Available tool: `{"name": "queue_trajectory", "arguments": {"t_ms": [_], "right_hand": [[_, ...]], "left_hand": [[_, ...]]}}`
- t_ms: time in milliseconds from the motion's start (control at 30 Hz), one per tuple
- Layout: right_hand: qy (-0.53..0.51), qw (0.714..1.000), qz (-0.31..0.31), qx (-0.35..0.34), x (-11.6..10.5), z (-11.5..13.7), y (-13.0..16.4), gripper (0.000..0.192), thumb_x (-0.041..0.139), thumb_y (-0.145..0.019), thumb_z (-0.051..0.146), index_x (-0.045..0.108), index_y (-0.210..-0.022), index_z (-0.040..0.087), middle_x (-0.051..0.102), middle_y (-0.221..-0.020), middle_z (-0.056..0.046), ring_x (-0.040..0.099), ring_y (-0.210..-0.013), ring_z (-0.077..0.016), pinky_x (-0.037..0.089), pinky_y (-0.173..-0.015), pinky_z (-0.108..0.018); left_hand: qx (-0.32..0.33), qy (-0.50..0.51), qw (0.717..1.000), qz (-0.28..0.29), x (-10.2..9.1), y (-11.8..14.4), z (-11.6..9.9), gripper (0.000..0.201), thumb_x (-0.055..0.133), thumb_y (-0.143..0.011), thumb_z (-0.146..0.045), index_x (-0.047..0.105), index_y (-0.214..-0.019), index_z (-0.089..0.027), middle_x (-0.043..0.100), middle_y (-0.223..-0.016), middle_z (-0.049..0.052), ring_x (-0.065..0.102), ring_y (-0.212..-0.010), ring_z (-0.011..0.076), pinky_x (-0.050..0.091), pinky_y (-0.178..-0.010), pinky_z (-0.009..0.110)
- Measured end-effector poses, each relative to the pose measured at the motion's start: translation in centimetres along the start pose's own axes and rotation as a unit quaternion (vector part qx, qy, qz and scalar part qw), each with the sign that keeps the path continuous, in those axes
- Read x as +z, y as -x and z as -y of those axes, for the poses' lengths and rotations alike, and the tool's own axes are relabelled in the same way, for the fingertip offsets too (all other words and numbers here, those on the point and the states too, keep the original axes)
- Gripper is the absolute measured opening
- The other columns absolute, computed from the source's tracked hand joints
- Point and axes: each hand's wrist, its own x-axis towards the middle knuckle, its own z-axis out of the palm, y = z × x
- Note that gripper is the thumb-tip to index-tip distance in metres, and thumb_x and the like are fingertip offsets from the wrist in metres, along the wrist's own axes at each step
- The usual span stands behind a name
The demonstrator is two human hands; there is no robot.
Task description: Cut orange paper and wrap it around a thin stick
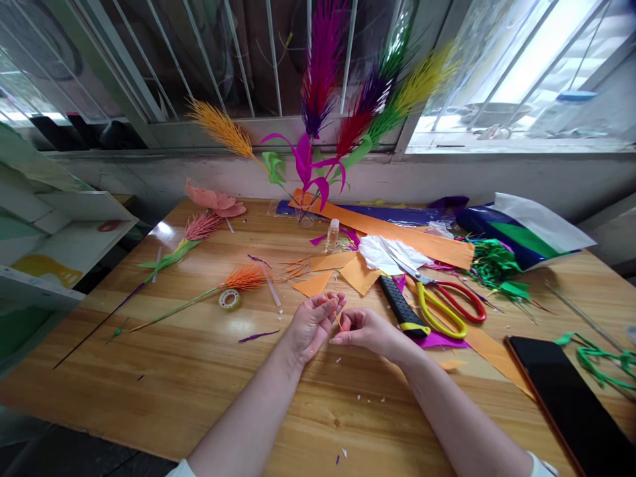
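My left hand (314, 321) and my right hand (365, 329) meet over the middle of the wooden table (199, 371). A thin orange paper sliver (338, 321) stands between them, pinched by the fingers of my right hand, with the curled fingers of my left hand touching it. Orange paper pieces (338, 271) lie just beyond my hands. A black-handled tool (401, 306) and scissors with yellow and red handles (442, 306) lie to the right.
Paper feather flowers (325, 86) stand in a holder by the window. An orange paper flower (243, 277), a pink one (201, 226) and a tape roll (229, 299) lie left. A glue bottle (332, 235), a long orange sheet (397, 233), a dark tablet (571, 397) and green scraps (491, 265) are around.
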Motion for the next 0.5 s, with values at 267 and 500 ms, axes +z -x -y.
{"name": "queue_trajectory", "arguments": {"t_ms": [267, 500], "right_hand": [[0.015, 0.998, 0.058, 0.003, -0.3, 0.0, 0.7, 0.038, 0.073, -0.051, 0.039, 0.045, -0.056, 0.015, 0.047, -0.049, 0.006, 0.038, -0.046, -0.0057, 0.027, -0.046, -0.019], [-0.064, 0.993, 0.094, -0.001, -1.0, 0.2, 0.6, 0.033, 0.074, -0.053, 0.031, 0.046, -0.056, 0.013, 0.049, -0.049, 0.006, 0.039, -0.046, -0.0043, 0.027, -0.048, -0.019]], "left_hand": [[0.077, -0.042, 0.994, -0.068, -0.7, 0.9, -3.5, 0.018, 0.074, -0.051, -0.013, 0.058, -0.059, -0.013, 0.064, -0.069, 0.000, 0.060, -0.079, 0.0139, 0.040, -0.090, 0.035], [0.109, -0.340, 0.919, -0.167, 1.6, -2.0, -6.6, 0.028, 0.077, -0.045, -0.019, 0.054, -0.057, -0.011, 0.060, -0.057, 0.000, 0.055, -0.048, 0.0094, 0.048, -0.055, 0.027]]}}
